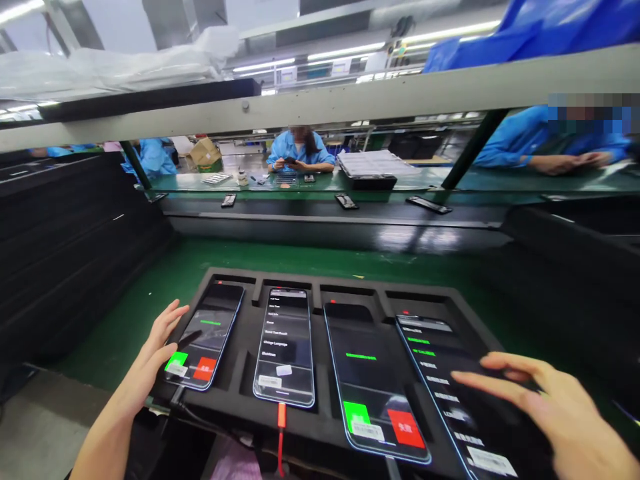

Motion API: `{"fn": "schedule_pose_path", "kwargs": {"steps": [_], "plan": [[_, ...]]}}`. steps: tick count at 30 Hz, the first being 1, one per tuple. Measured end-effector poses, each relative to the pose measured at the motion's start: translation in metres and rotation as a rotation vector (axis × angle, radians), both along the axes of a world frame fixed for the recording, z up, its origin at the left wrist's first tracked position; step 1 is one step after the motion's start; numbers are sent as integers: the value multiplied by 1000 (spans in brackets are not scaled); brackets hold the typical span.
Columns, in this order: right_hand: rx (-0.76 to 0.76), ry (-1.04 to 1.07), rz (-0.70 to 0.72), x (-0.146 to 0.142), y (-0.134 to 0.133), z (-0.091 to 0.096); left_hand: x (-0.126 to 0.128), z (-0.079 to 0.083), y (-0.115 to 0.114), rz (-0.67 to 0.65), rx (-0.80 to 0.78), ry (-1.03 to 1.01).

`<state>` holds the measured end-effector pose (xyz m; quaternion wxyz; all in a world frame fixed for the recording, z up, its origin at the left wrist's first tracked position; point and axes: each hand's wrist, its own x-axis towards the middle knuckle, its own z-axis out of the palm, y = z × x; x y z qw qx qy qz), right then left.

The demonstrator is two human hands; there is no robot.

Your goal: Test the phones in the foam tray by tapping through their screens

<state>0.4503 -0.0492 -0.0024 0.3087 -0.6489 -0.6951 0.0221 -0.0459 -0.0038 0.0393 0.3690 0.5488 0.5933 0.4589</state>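
Observation:
My left hand (153,353) is open beside the leftmost smartphone (210,340), its thumb over that phone's lower left edge near a green on-screen button. My right hand (560,400) hovers over the rightmost smartphone (440,373), fingers apart and index finger pointing at a list on its dark screen; whether it touches the glass I cannot tell. Between them, a second smartphone (285,340) displays a text menu and has a red cable (281,423) plugged in. Another smartphone (373,380) shows green and red buttons. All rest in a black foam tray (235,360).
Green bench surface (165,280) surrounds the tray. Behind it runs a dark conveyor (290,217) carrying several phone parts (346,201). Black side panels (75,227) flank the station, and a beam (320,100) crosses above. People in blue sleeves (505,143) sit opposite.

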Motion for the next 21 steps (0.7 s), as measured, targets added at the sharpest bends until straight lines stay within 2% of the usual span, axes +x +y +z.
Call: {"fn": "schedule_pose_path", "kwargs": {"steps": [2, 7, 9, 11, 14, 16, 18, 21], "plan": [[-10, -40, 82, -26, -14, 13, 0, 0, 0, 1, -5, 40], [-136, -99, 489, -98, -23, 51, -5, -6, 3, 38, -9, 23], [-167, -103, 537, -114, -19, 63, -3, -5, 3, 54, -12, -6], [-165, -97, 531, -116, -18, 68, 1, -1, 1, 59, -17, -6], [-42, -41, 422, -93, -19, 62, 8, 6, -3, 77, -38, 2], [48, 20, 203, -70, -20, 55, 11, 8, -4, 117, -68, -31], [50, 89, -30, -48, -19, 51, 10, 4, -4, 172, -111, -51], [-29, 172, -168, -30, -15, 48, 1, -12, 0, 186, -101, 47]]}}
